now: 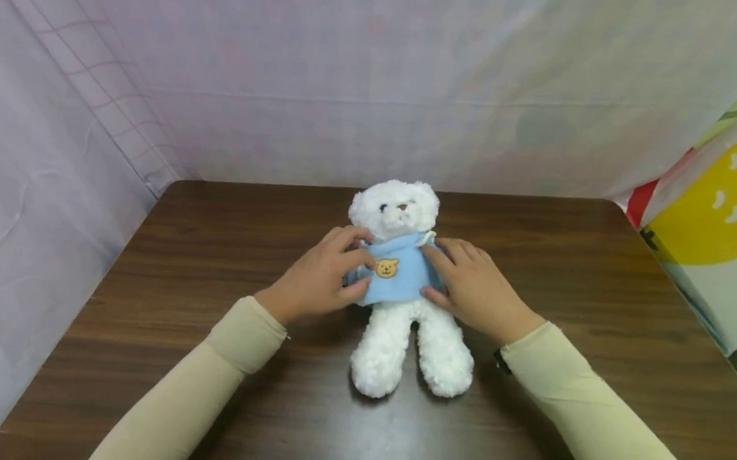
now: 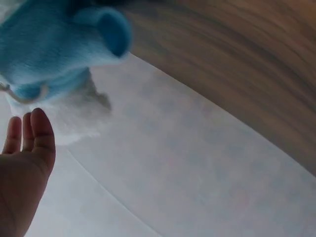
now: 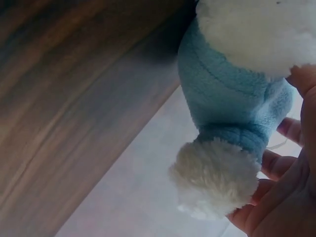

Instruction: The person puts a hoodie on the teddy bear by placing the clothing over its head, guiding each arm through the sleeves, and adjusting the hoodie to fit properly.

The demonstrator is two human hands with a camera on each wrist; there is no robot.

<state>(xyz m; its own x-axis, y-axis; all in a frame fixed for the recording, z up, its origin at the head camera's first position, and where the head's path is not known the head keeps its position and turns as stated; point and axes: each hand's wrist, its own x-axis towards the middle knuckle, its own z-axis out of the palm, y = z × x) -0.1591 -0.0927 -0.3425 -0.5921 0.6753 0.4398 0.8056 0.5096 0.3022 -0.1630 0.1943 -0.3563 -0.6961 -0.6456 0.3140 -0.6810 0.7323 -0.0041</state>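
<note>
A white plush teddy bear (image 1: 395, 210) in a light blue shirt (image 1: 403, 285) lies face up on the table. On its chest is a yellow bear-face patch (image 1: 386, 268), and a pale cord shows at the collar. My left hand (image 1: 324, 273) is at the shirt's left side, fingers bent loosely over its edge. In the left wrist view, its fingertips (image 2: 42, 123) are near the cord and a blue sleeve (image 2: 101, 37). My right hand (image 1: 479, 286) touches the shirt's right side. The right wrist view shows its fingers (image 3: 276, 165) beside the bear's fluffy arm (image 3: 215, 177).
The dark wooden table (image 1: 228, 249) ends at a pale curtain (image 1: 377, 83) behind the bear. More white cloth (image 1: 28, 202) hangs on the left. At the right is a printed cloth with a yellow shape (image 1: 718, 209).
</note>
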